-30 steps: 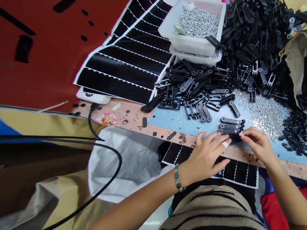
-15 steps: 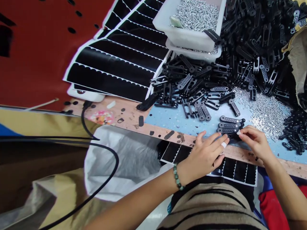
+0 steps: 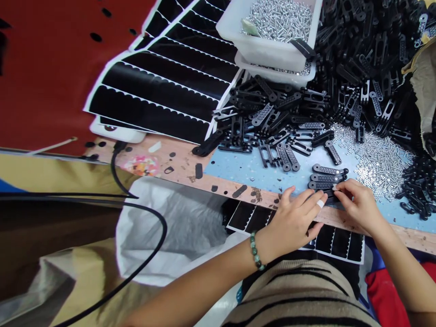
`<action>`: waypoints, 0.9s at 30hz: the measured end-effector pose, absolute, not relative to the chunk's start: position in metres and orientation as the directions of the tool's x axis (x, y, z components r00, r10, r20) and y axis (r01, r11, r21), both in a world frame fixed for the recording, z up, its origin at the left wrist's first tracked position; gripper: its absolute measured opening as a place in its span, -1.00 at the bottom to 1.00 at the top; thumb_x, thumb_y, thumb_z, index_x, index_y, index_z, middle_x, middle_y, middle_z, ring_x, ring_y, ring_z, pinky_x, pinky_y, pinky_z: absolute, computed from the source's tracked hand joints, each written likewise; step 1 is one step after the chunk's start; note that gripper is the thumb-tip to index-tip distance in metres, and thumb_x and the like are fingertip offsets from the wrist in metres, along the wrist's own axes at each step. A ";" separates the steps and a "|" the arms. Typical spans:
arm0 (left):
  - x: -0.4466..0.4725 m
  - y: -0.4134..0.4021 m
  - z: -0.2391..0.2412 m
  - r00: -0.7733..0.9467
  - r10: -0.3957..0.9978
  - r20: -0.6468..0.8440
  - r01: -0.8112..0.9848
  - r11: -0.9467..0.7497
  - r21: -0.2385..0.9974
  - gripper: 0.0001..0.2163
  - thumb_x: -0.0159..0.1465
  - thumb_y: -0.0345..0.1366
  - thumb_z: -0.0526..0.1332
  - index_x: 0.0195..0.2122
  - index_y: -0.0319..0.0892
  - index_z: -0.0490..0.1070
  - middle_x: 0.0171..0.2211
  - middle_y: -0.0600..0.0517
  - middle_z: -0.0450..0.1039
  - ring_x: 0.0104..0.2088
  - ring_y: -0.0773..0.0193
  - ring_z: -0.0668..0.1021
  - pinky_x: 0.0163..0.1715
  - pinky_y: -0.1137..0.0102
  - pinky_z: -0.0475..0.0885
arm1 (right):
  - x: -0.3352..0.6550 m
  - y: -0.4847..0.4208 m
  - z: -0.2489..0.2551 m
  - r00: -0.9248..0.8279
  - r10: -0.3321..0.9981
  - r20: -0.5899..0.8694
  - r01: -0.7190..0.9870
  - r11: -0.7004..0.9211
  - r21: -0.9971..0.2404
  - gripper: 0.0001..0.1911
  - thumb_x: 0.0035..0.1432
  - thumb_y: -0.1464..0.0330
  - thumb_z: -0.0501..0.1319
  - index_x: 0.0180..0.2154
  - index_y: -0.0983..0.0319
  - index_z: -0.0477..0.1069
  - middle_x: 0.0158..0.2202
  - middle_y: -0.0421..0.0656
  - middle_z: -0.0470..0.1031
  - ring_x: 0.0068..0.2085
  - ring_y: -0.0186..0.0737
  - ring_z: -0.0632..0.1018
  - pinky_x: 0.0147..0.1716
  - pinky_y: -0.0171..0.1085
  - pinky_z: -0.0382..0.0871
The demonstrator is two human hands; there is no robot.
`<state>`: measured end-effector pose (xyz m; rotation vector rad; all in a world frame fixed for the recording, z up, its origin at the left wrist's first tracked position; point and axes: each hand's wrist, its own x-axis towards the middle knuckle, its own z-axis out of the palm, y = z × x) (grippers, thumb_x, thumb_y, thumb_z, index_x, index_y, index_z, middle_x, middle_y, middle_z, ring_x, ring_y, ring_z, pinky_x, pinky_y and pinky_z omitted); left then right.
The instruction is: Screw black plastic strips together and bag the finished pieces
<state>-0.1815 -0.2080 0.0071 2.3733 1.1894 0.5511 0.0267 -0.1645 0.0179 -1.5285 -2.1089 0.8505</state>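
My left hand (image 3: 298, 215) is spread palm down at the table's front edge, its fingertips resting on a black plastic arm (image 3: 329, 194) partly hidden beneath them. White tape wraps one of its fingers. Thumb and forefinger of my right hand (image 3: 357, 202) are pinched together at the right end of that same arm. Whatever small piece sits in the pinch is too small to make out. Just beyond, several black plastic arms (image 3: 323, 178) lie side by side in a row, with small silvery spots at their right ends.
Loose screws and nuts (image 3: 386, 165) are heaped to the right, beside small black parts (image 3: 422, 188). A large pile of black plastic arms (image 3: 361, 59) covers the back. Stacked white tubs (image 3: 269, 52) hold screws. Black die-cut sheets (image 3: 163, 86) lie left, near a cable (image 3: 163, 231).
My right hand has shifted slightly left and its fingertips are closer to the black arm. The left hand has barely moved. The view has turned a little.
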 end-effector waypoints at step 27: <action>-0.209 -0.197 0.008 0.482 0.844 0.235 0.644 -0.524 0.558 -0.66 0.34 -0.19 0.10 0.11 -0.14 0.30 0.09 -0.07 0.39 0.08 0.01 0.37 0.09 0.02 0.08 | 0.003 -0.167 0.020 -0.039 0.999 -0.017 0.509 0.005 -0.861 -0.78 0.13 0.24 0.24 -0.49 0.21 0.41 -0.25 -0.10 0.35 -0.32 -0.25 0.40 -0.48 -0.30 0.33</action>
